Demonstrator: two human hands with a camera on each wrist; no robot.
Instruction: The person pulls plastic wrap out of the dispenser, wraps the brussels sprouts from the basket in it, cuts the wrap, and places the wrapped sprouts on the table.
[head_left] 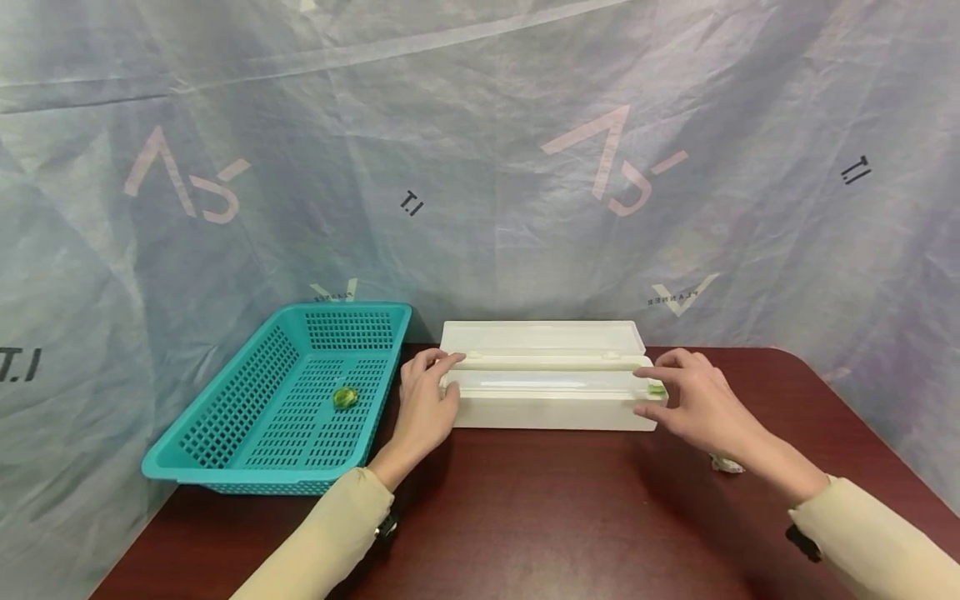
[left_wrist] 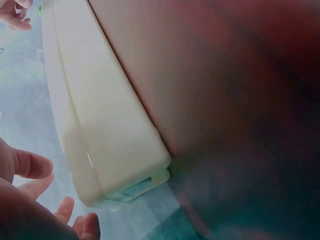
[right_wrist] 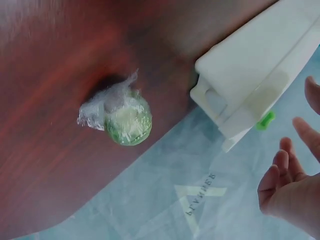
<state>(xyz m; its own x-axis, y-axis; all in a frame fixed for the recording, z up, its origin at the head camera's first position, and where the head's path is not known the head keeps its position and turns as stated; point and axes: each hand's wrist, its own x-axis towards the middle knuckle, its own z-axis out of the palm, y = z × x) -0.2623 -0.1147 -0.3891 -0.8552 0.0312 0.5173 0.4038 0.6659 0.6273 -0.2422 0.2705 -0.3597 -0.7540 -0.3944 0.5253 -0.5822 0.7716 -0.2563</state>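
A long white cling film dispenser (head_left: 555,412) lies across the table with its lid (head_left: 540,337) raised at the back. Clear film (head_left: 551,380) stretches along its top. A small green slide cutter (head_left: 657,389) sits at the right end and shows in the right wrist view too. My left hand (head_left: 427,398) hovers by the dispenser's left end, thumb and fingers apart. At the other end my right hand (head_left: 693,398) is held likewise, fingers spread around the corner near the cutter. Neither hand grips anything.
On the left stands a turquoise plastic basket (head_left: 273,477) with a small round green vegetable (head_left: 345,398) in it. A film-wrapped green vegetable (right_wrist: 128,120) rests on the table (head_left: 540,517) to the right, partly behind my right forearm in the head view. A grey curtain (head_left: 480,167) hangs behind.
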